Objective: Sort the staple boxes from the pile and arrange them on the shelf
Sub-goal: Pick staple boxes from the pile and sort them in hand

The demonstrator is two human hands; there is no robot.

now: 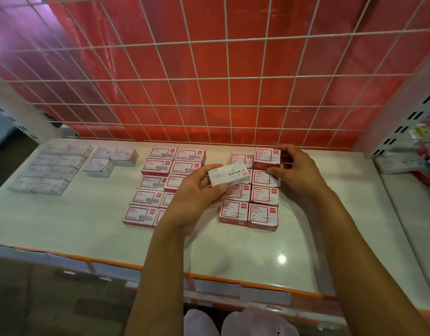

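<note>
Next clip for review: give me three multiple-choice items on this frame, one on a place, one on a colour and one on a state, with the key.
1. Where on the shelf do the pale white boxes lie?
A. far left
B. centre
C. far right

2. What colour is the panel behind the wire grid?
A. blue
B. red
C. green

3. What is the left hand doing?
A. resting flat on the shelf
B. holding a white box marked STAPLES
C. hanging empty

Key: 1 A, they lie left of all the red-and-white boxes; 2 B, red shows through every grid cell; 3 B, its fingers curl round the box above the shelf.
</note>
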